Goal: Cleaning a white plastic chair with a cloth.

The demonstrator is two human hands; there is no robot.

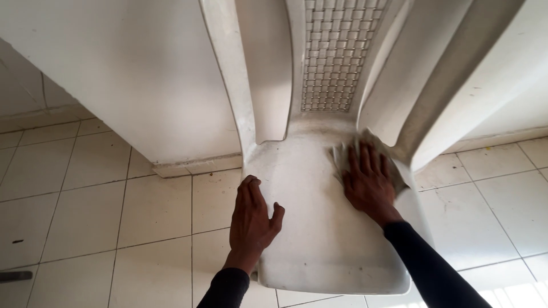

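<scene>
A white plastic chair (pixel 319 228) with a woven-pattern backrest (pixel 337 51) stands before me, its seat dirty. My left hand (pixel 251 219) grips the seat's left edge, thumb on top. My right hand (pixel 368 182) lies flat on a pale cleaning cloth (pixel 342 157), pressing it on the back right of the seat, next to the right armrest (pixel 434 97). The left armrest (pixel 231 74) rises at the upper middle. Both my arms wear dark sleeves.
The chair stands on a white tiled floor (pixel 85 211) against a white wall (pixel 125 74) with a low skirting. A small dark object (pixel 14 276) lies at the far left edge of the floor.
</scene>
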